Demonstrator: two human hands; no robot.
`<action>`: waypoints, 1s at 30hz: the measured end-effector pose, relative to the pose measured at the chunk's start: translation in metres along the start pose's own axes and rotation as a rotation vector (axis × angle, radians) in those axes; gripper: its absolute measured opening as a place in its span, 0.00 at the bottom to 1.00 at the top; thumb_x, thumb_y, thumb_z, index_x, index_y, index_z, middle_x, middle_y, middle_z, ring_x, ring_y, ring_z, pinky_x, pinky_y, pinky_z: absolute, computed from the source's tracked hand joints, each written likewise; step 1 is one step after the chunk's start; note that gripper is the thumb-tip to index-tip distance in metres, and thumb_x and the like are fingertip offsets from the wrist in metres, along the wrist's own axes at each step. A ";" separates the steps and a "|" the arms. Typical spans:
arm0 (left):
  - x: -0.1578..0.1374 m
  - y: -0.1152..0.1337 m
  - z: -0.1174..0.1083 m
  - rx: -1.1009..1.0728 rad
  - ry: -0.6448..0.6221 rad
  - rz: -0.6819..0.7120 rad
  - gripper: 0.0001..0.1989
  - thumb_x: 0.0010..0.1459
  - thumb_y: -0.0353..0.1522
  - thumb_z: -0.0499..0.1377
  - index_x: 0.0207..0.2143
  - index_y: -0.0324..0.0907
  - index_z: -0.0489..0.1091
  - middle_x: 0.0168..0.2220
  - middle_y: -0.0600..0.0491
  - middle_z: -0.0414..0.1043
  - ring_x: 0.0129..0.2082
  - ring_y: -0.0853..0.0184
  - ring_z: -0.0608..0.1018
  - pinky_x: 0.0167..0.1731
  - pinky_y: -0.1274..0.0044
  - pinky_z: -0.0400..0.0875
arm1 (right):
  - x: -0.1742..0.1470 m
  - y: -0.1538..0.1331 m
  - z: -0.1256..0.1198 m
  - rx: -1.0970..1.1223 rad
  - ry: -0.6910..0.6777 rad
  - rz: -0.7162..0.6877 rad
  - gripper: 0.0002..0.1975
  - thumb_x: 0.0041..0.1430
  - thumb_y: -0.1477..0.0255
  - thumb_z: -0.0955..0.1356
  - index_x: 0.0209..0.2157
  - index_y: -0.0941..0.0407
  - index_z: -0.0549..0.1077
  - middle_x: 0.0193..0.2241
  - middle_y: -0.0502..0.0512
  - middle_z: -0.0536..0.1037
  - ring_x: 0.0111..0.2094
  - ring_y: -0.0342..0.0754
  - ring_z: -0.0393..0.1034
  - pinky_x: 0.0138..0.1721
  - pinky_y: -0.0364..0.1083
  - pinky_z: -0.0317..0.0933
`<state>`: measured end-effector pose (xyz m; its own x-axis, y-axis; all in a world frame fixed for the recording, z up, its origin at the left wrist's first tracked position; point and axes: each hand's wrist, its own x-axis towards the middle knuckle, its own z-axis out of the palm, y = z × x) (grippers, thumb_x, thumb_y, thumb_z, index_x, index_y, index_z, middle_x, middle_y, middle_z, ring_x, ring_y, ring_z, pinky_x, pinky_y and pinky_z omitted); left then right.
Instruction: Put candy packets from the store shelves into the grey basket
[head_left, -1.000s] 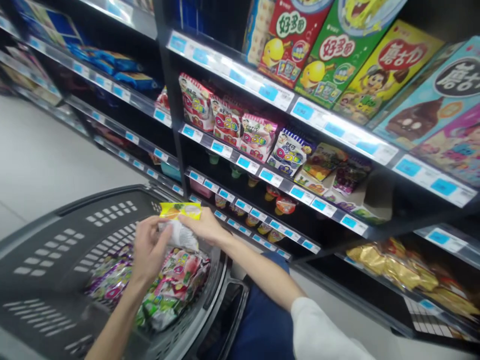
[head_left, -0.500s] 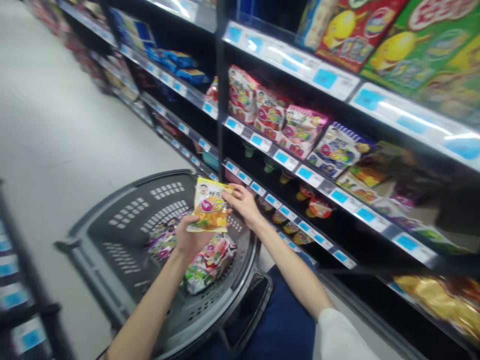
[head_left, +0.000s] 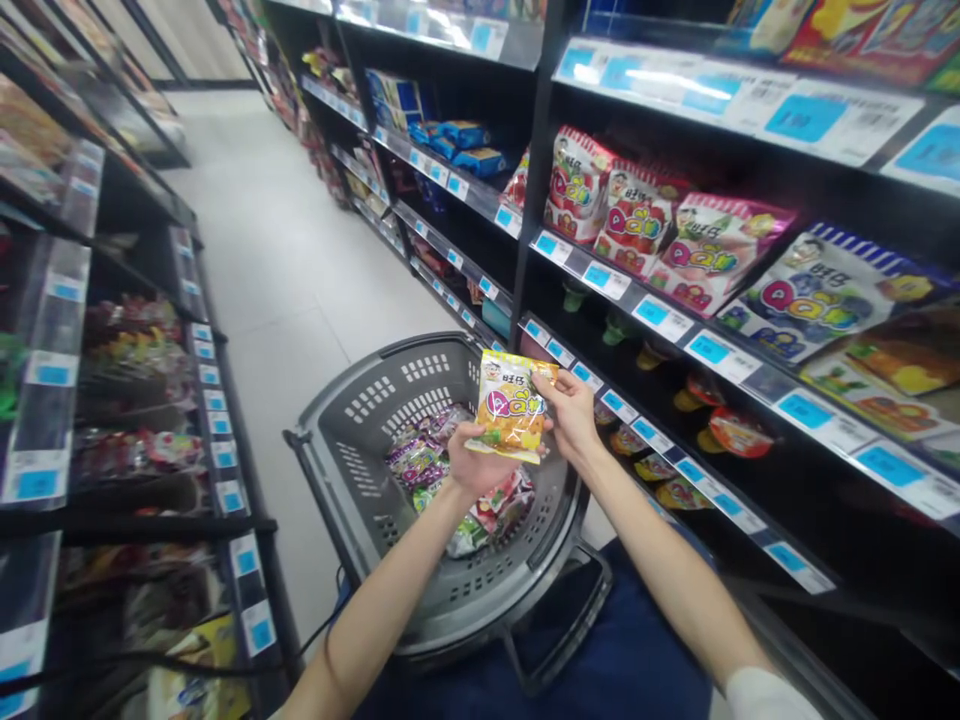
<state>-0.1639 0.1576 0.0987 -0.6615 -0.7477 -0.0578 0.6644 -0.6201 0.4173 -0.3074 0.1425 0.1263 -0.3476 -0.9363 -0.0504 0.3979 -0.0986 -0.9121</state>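
Note:
A small yellow and white bag of gummy candy [head_left: 510, 405] is held upright above the basket, its printed front facing me. My left hand [head_left: 478, 462] grips its lower left side, thumb across the front. My right hand [head_left: 571, 412] pinches the upper right edge. Beneath them the grey plastic shopping basket [head_left: 352, 440] holds several candy bags [head_left: 420, 465] in purple, green and pink wrappers. My left forearm hides part of the pile.
On the right shelf stand red, pink and purple gummy bags [head_left: 701, 250] above a row of blue price tags [head_left: 660, 315]. Jelly cups [head_left: 739, 430] hang lower. A shelf of packaged sweets [head_left: 139, 450] borders the left. Pale aisle floor [head_left: 277, 230] runs ahead.
The camera view has swung left, so the basket and both hands appear farther right and the left shelf shows more. Both hands keep hold of the yellow candy bag.

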 end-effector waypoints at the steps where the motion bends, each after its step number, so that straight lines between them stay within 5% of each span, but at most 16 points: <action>1: 0.000 0.000 0.001 0.005 0.000 0.001 0.31 0.46 0.39 0.58 0.54 0.40 0.73 0.50 0.43 0.78 0.58 0.43 0.72 0.54 0.52 0.65 | 0.000 0.000 0.000 0.007 0.000 0.004 0.17 0.38 0.65 0.81 0.31 0.56 0.80 0.29 0.51 0.81 0.30 0.45 0.74 0.33 0.43 0.69; 13: 0.000 -0.002 0.001 0.130 0.012 0.006 0.34 0.46 0.44 0.56 0.57 0.45 0.71 0.50 0.46 0.78 0.57 0.44 0.73 0.57 0.49 0.61 | -0.001 -0.003 0.001 -0.011 0.003 0.038 0.17 0.40 0.64 0.80 0.32 0.56 0.79 0.31 0.52 0.81 0.32 0.45 0.75 0.33 0.43 0.68; 18: 0.000 -0.005 -0.004 0.174 -0.065 0.015 0.42 0.38 0.40 0.59 0.61 0.42 0.66 0.54 0.44 0.75 0.61 0.42 0.69 0.60 0.48 0.57 | 0.000 -0.001 0.000 -0.003 0.018 0.080 0.20 0.38 0.63 0.80 0.32 0.57 0.78 0.32 0.54 0.81 0.31 0.46 0.76 0.26 0.41 0.67; 24: 0.001 -0.005 -0.007 0.151 -0.091 -0.010 0.46 0.34 0.37 0.58 0.62 0.44 0.65 0.56 0.47 0.74 0.63 0.43 0.65 0.62 0.47 0.53 | 0.000 -0.002 0.000 0.043 0.032 0.191 0.20 0.37 0.64 0.80 0.32 0.57 0.76 0.32 0.53 0.81 0.22 0.41 0.70 0.12 0.37 0.53; 30: 0.001 -0.003 -0.004 0.200 -0.065 -0.017 0.45 0.35 0.39 0.59 0.62 0.46 0.65 0.55 0.47 0.75 0.63 0.42 0.66 0.61 0.45 0.53 | 0.000 -0.003 -0.001 0.041 0.035 0.215 0.20 0.37 0.64 0.80 0.32 0.57 0.76 0.31 0.52 0.80 0.20 0.39 0.68 0.09 0.36 0.49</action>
<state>-0.1656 0.1578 0.0934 -0.6978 -0.7163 -0.0105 0.5744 -0.5682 0.5892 -0.3090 0.1434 0.1285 -0.2798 -0.9252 -0.2563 0.4997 0.0876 -0.8617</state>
